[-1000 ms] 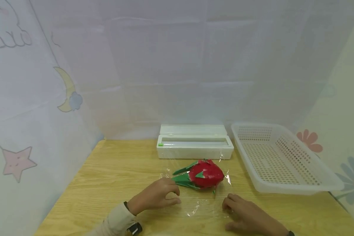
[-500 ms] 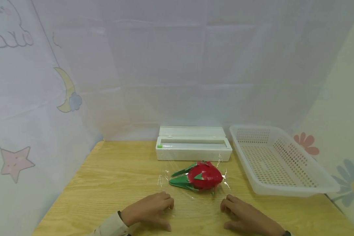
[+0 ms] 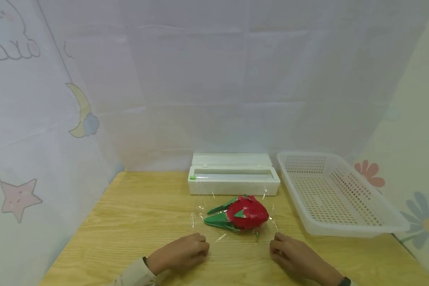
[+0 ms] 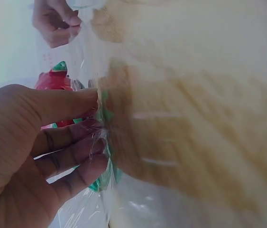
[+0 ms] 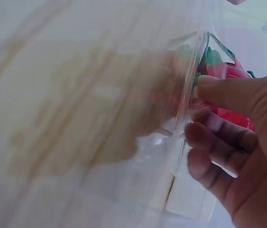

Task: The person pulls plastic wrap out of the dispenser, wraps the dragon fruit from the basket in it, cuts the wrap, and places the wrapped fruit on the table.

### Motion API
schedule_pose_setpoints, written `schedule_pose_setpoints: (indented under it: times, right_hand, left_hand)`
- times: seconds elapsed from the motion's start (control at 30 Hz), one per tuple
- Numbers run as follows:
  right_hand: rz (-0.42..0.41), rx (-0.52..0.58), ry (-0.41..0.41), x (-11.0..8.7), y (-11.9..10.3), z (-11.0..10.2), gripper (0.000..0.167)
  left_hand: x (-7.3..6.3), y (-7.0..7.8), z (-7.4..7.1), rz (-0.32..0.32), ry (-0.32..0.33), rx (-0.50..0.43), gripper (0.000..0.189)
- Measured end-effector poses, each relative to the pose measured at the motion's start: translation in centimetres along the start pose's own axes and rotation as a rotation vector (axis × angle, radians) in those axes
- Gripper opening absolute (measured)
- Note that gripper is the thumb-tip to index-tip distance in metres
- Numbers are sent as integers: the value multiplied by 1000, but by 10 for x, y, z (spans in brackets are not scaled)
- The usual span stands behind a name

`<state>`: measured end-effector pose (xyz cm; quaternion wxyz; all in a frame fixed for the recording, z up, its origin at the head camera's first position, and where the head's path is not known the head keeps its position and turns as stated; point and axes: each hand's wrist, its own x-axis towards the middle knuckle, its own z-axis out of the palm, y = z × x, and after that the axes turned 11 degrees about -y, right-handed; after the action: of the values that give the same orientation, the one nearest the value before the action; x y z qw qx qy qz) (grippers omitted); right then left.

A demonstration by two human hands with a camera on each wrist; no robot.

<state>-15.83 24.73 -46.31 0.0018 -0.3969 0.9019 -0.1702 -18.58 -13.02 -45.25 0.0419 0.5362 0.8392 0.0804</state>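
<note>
A red dragon fruit [image 3: 248, 213] with long green leaves lies on its side on the table, its leaf tips pointing left. Clear plastic wrap [image 3: 219, 237] stretches from the dispenser toward the front, around the fruit. My left hand [image 3: 181, 251] pinches the wrap's near edge between thumb and fingers, front left of the fruit. On the front right, my right hand [image 3: 298, 254] pinches the same edge. Each wrist view shows thumb and fingertips gathering the film [image 4: 180, 109] into creases. The fruit [image 5: 235, 114] is partly hidden behind the right hand.
Behind the fruit stands a white wrap dispenser [image 3: 234, 188], its lid raised and a green slider [image 3: 193, 177] at its left end. A white perforated basket [image 3: 355, 229] sits at the right. A printed cloth [image 3: 214, 79] hangs behind the wooden table [image 3: 136, 206].
My left hand has drawn back from beside the leaf tips toward the front. Both thumbs, apart from the fingers earlier, have closed against them on the wrap's edge. The fruit stays put.
</note>
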Motion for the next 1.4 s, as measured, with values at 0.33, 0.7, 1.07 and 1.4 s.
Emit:
schedule_pose_setpoints:
  times: [0.33, 0.7, 1.07, 1.4]
  right_hand:
    - [-175, -148, 350, 2, 5, -7, 11]
    - [-135, -113, 368, 16, 6, -23, 27]
    - [-67, 126, 373, 40, 16, -21, 25]
    - [-3, 98, 452, 64, 30, -21, 5]
  left_hand:
    - [-3, -7, -3, -32, 148, 37, 15]
    - [6, -16, -15, -50, 297, -33, 3]
    - [26, -33, -15, -158, 312, -531, 17]
    - [38, -46, -7, -222, 384, -839, 18]
